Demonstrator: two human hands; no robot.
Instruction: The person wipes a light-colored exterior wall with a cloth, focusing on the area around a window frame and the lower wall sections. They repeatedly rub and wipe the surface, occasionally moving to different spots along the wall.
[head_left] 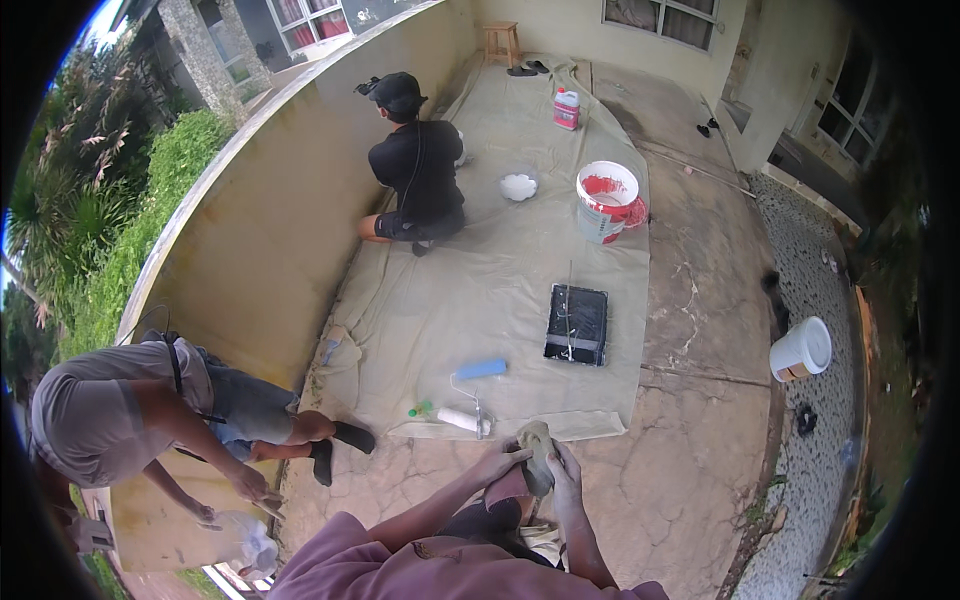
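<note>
Close in front of me, both hands are closed on a crumpled greyish-green cloth (pixel 537 455), held up above my lap. My left hand (pixel 500 462) grips its left side; my right hand (pixel 568 472) pinches the right edge. Below my left hand shows a flat reddish-brown piece (pixel 507 488), perhaps sandpaper; whether my fingers hold it I cannot tell. Just beyond lie a paint roller (pixel 462 419) with a white sleeve and wire frame, a blue roller sleeve (pixel 481 369) and a small green item (pixel 420 409).
A drop sheet (pixel 420 330) bears a black paint tray (pixel 577 325), a red-smeared bucket (pixel 606 222), a white dish (pixel 518 187) and a pink jug (pixel 566 110). One person (pixel 415 175) sits by the wall; another (pixel 130 400) bends at left. A white bucket (pixel 800 350) stands right.
</note>
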